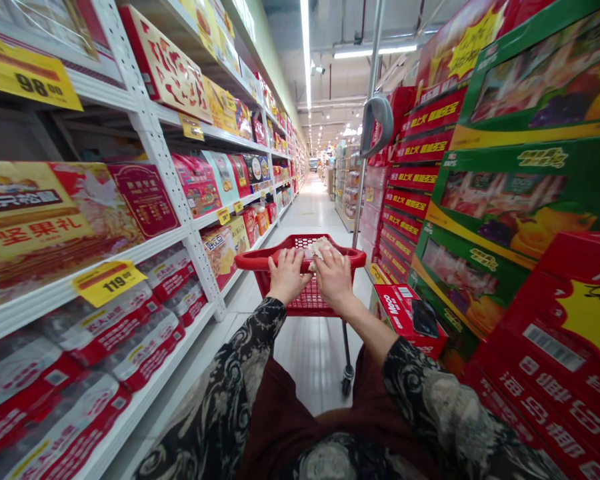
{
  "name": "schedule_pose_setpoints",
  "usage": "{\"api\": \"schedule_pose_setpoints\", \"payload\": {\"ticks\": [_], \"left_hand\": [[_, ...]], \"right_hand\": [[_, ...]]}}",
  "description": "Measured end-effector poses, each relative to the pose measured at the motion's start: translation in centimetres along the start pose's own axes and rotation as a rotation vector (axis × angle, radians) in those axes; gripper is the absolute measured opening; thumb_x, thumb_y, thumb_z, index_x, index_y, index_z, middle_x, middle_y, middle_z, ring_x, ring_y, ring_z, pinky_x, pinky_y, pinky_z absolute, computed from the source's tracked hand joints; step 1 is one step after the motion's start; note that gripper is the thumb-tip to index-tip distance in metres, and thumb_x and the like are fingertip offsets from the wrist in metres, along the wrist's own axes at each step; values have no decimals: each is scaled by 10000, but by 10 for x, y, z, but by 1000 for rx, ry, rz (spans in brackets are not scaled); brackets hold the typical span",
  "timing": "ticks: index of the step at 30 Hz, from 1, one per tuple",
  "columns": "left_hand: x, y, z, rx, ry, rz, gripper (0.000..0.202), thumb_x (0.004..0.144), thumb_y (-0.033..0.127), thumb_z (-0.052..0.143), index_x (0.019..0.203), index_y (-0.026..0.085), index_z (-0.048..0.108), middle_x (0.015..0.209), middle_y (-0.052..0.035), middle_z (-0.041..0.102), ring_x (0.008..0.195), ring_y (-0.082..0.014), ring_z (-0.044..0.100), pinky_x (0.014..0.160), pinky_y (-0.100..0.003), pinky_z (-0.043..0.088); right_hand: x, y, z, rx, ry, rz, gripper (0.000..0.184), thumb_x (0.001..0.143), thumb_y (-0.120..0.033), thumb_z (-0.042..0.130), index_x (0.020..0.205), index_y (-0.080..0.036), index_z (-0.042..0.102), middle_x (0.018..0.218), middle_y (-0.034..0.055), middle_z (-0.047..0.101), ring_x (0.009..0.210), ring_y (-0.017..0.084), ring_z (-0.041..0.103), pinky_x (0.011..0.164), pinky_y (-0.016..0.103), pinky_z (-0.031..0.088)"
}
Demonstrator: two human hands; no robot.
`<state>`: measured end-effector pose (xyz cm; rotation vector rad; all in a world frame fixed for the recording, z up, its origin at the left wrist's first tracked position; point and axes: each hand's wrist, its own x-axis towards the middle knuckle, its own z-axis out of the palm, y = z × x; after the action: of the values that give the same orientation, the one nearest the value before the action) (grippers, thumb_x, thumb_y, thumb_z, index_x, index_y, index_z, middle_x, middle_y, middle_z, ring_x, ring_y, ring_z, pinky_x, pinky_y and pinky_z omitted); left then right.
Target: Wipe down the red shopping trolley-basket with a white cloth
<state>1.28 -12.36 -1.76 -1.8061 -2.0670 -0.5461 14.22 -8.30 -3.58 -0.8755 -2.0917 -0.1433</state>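
Observation:
A red shopping cart [310, 305] stands right in front of me, its handle [251, 262] running crosswise under both hands. My left hand [287, 275] is closed over the handle left of the middle, fingers pointing forward. Just to its right, my right hand [333, 279] presses a crumpled whitish cloth or tissue [322, 245] against the handle. Part of the crumpled piece shows past the fingertips; the rest is hidden under the hand. Through the mesh, I cannot make out anything in the basket.
White shelving [153, 143] with boxed goods and bottle packs [145, 347] lines the left side. Stacked green cartons [525, 193] and red cartons [420, 157] rise on the right. A red box [405, 320] and a metal pole [367, 180] stand near the cart's right side. The pale aisle floor [307, 207] runs ahead.

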Motion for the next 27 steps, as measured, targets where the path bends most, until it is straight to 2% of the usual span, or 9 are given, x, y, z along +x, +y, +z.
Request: {"api": "schedule_pose_setpoints", "payload": {"ticks": [5, 7, 10, 13, 15, 17, 20, 23, 27], "left_hand": [[1, 3, -2, -7, -13, 25, 600, 790, 389, 521, 1347, 211, 388, 1450, -110, 368, 1344, -313, 281, 1062, -644, 196], [1, 4, -2, -10, -19, 18, 611, 783, 387, 528, 1350, 214, 383, 1452, -104, 365, 1344, -317, 278, 1062, -651, 189], [2, 5, -1, -7, -22, 21, 626, 772, 389, 537, 1350, 204, 383, 1452, -108, 363, 1343, -327, 276, 1059, -661, 186], [2, 4, -2, 0, -18, 28, 621, 770, 369, 535, 1347, 193, 387, 1452, -113, 361, 1342, -327, 278, 1058, -659, 193], [1, 2, -2, 5, -15, 33, 606, 774, 353, 528, 1344, 197, 391, 1451, -113, 363, 1343, -324, 278, 1059, -652, 199], [1, 0, -2, 9, -13, 38, 593, 778, 337, 522, 1342, 204, 395, 1451, -114, 364, 1343, -322, 281, 1061, -646, 203], [0, -1, -1, 0, -11, 44, 593, 777, 318, 521, 1345, 206, 393, 1450, -118, 364, 1341, -324, 284, 1061, -647, 201], [1, -1, 2, -16, -2, 45, 609, 765, 301, 532, 1348, 200, 389, 1449, -121, 364, 1342, -330, 280, 1060, -656, 190], [2, 0, 4, -9, 17, 45, 615, 752, 284, 546, 1344, 210, 393, 1444, -125, 372, 1338, -336, 286, 1060, -657, 188]], "right_hand": [[5, 50, -22, -140, -8, 102, 358, 852, -168, 450, 1175, -187, 604, 1344, 116, 496, 1218, 294, 415, 990, 483, 323], [9, 58, -27, -166, 13, 154, 356, 850, -176, 442, 1159, -165, 617, 1320, 128, 513, 1193, 286, 438, 980, 448, 344], [14, 43, -21, -149, 27, 100, 348, 852, -182, 434, 1141, -156, 626, 1292, 127, 535, 1208, 271, 428, 1007, 432, 329], [17, 17, -9, -116, -16, -36, 367, 854, -163, 430, 1180, -158, 599, 1318, 105, 520, 1250, 255, 386, 1037, 413, 304], [16, 10, -5, -119, -52, -83, 387, 854, -148, 428, 1212, -165, 575, 1340, 92, 505, 1264, 260, 367, 1030, 417, 304], [13, 18, -9, -135, -72, -76, 390, 859, -158, 435, 1227, -185, 563, 1354, 83, 494, 1255, 271, 374, 1009, 440, 311], [9, 47, -22, -159, -67, 5, 363, 869, -197, 446, 1206, -208, 581, 1354, 82, 493, 1209, 277, 420, 974, 452, 334], [8, 66, -32, -174, -41, 95, 349, 874, -207, 435, 1176, -179, 608, 1329, 109, 509, 1182, 272, 446, 971, 428, 348], [9, 43, -24, -179, -24, 29, 372, 858, -177, 442, 1198, -154, 593, 1310, 117, 523, 1240, 286, 378, 1025, 428, 298]]}}
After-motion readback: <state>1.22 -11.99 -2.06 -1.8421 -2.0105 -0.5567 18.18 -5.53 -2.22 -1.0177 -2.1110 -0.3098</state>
